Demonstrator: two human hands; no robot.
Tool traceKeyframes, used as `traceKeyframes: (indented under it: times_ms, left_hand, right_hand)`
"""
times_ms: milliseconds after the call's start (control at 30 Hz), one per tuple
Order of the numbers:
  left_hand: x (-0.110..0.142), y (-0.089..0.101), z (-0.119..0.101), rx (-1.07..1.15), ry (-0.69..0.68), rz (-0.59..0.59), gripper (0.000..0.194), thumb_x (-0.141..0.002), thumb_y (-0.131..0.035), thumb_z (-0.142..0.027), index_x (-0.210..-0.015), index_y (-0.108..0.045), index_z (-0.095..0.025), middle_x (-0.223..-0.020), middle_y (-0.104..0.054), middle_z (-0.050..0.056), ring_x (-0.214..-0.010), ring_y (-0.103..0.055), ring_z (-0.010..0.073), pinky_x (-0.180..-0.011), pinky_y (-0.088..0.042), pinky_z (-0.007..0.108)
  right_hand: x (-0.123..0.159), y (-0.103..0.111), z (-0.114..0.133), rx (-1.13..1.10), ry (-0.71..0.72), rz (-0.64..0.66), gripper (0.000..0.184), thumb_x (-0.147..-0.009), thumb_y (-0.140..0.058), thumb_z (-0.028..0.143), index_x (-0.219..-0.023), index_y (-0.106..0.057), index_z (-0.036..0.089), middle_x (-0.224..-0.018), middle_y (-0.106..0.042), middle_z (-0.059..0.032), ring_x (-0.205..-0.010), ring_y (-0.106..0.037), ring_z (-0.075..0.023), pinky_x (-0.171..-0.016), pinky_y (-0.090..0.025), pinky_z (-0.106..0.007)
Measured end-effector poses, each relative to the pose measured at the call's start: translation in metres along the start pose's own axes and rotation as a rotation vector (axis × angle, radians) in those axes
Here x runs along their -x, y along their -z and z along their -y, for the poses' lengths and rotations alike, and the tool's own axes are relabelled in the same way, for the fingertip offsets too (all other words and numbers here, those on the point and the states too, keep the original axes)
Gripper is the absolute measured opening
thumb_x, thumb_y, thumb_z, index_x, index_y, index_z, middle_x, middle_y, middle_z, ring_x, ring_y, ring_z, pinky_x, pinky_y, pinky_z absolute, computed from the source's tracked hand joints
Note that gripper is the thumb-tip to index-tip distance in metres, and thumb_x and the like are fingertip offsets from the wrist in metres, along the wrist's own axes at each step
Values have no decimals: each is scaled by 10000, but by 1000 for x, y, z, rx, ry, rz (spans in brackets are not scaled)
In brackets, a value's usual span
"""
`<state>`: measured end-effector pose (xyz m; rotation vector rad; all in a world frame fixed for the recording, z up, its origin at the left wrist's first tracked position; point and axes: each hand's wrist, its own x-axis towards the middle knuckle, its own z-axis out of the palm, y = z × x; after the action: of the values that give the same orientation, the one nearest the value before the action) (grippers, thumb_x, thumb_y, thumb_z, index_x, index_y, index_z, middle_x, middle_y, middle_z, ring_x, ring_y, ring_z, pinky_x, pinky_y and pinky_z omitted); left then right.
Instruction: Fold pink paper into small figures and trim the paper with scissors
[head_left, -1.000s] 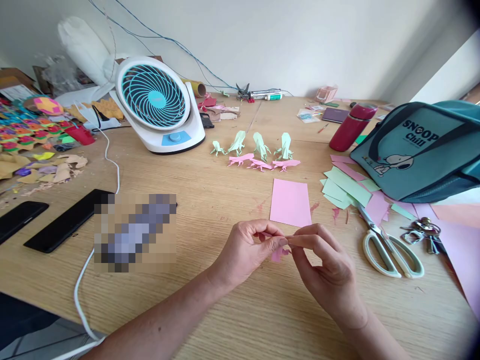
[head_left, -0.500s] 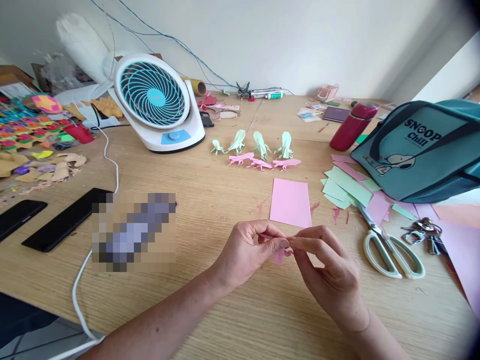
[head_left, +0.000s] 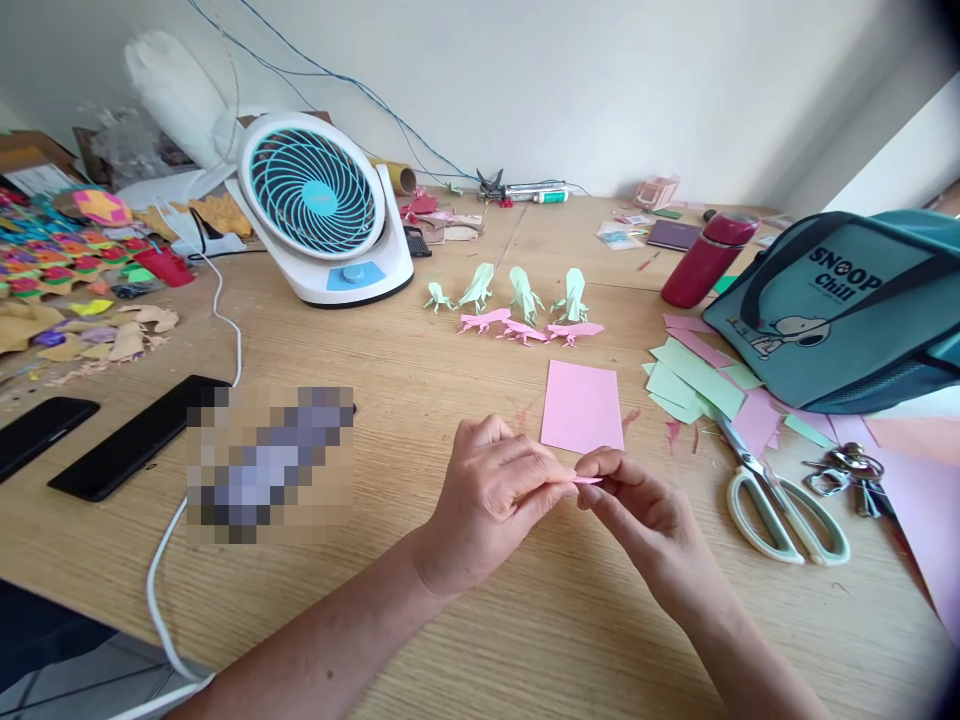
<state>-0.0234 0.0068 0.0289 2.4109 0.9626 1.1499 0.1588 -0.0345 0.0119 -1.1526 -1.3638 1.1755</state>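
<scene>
Between my two hands is a small piece of folded pink paper (head_left: 587, 480), mostly covered by fingers, so its shape is unclear. My left hand (head_left: 499, 490) pinches one end, its fingers closed together. At the other end, the thumb and fingers of my right hand (head_left: 637, 510) are closed on it. Just beyond the hands a square of pink paper (head_left: 581, 405) lies flat on the table. Farther back stand several folded green paper figures (head_left: 525, 292), with three pink paper figures (head_left: 523, 331) in front of them.
Scissors (head_left: 772, 500) and keys (head_left: 855, 465) lie to the right, near green and pink paper pieces (head_left: 697, 370). A red bottle (head_left: 709, 260) and a teal bag (head_left: 817, 310) stand behind. A fan (head_left: 322, 215) stands back left; a white cable (head_left: 161, 560) crosses the table's left side.
My left hand has turned over so its back shows more, and my right hand has rolled with its thumb lower. The folded pink paper now shows as a thin edge instead of hanging below the fingers.
</scene>
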Motion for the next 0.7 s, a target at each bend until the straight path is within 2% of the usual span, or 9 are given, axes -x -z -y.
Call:
traceKeyframes:
  times_ms: [100,267,433,700]
  left_hand:
    - [-1,1,1,-44,-53,-3,89,-916,-654,-253,-878,-734,-253,-832,-760,-38,-771,-516,153,-826,-340,343]
    - [-1,1,4,-71,-146,3,67,-901,-673,-233,-922,-729,-261,-850,-761,-49,-769,-502,156,-806,-321,348]
    - [-2,1,3,-81,-168,29,51,-909,-663,-240,-882,-707,-235,-826,-757,-47,-767,-499,154,-808,-312,348]
    - [-3,1,4,-88,-163,78,73,-915,-657,-261,-857,-691,-233,-816,-753,-54,-774,-533,145,-820,-307,351]
  right_hand:
    - [-1,6,-1,-55,-98,86,213,-916,-616,429,-901,-642,219,-795,-585,-8,-764,-526,-153,-695,-437,-257]
    - [-2,9,-7,-112,-202,75,341,-921,-578,516,-798,-616,201,-771,-554,-5,-766,-476,-153,-740,-401,-280]
    - [-3,6,-4,-144,-237,68,325,-867,-650,514,-796,-612,199,-716,-509,15,-704,-443,-139,-679,-374,-270]
    - [-2,8,-4,-149,-261,92,304,-841,-674,485,-789,-607,193,-699,-520,9,-688,-446,-143,-658,-373,-278]
